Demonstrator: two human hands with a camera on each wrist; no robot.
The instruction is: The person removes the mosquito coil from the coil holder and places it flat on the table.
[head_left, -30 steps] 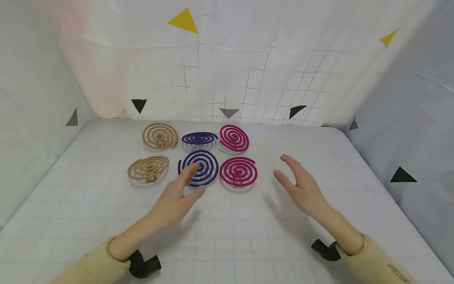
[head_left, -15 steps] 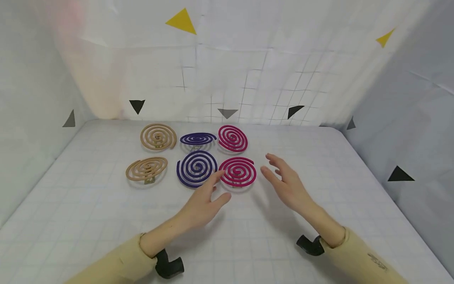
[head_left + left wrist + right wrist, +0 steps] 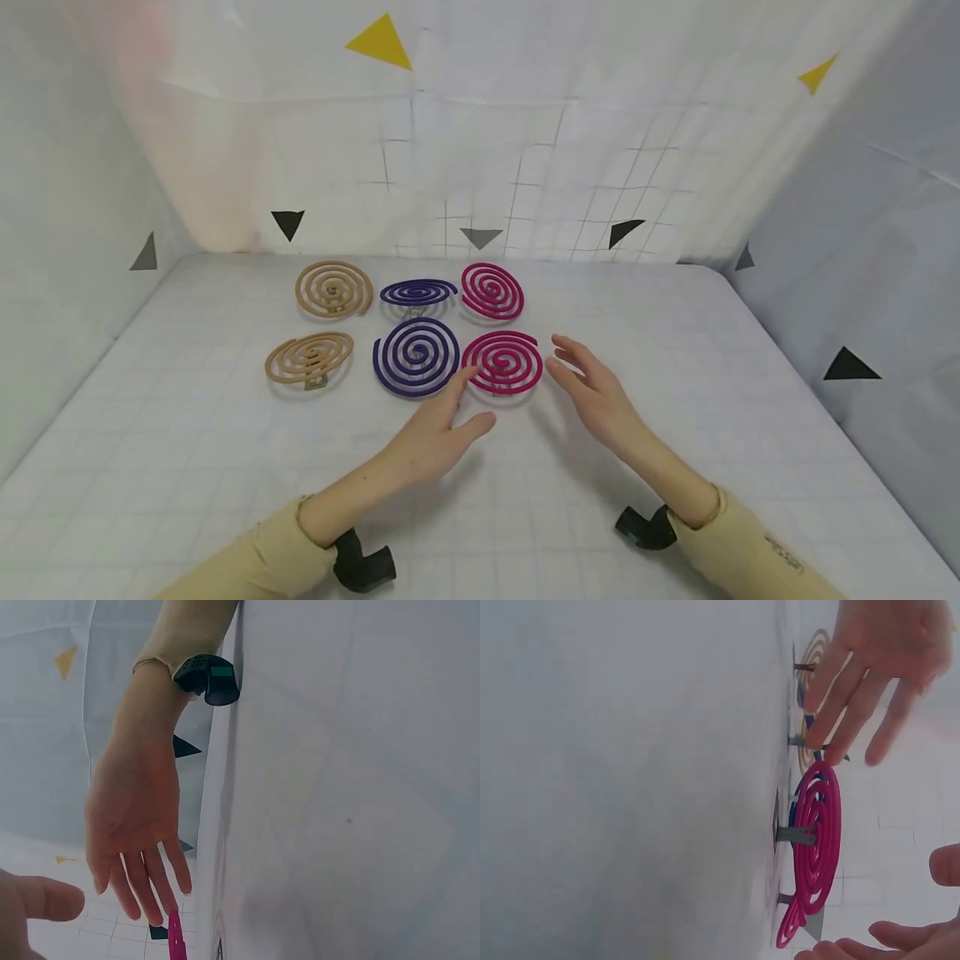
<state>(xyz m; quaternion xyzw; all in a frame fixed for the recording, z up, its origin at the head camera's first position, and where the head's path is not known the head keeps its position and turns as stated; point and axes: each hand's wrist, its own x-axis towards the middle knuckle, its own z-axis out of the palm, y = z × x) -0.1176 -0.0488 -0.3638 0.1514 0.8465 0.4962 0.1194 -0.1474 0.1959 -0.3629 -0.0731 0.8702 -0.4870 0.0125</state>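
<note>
A pink mosquito coil sits tilted on a small metal stand, in the front row at the right. My left hand is held at its front left, with a fingertip overlapping its edge in the head view; whether it touches is unclear. On the coil's other side is my right hand, fingers loosely extended, holding nothing. In the right wrist view the coil stands edge-on between both hands. Beside it lies a blue coil. Behind are another pink coil and a flatter-lying blue one.
Two tan coils stand on the left, one behind the other. All rest on a white gridded table. White sheet walls with black and yellow triangles enclose the back and sides. Black wrist mounts hang below both forearms.
My left hand has moved right, from in front of the blue coil to the front pink coil. My right hand has shifted left toward that same coil. The coils have stayed in place.
</note>
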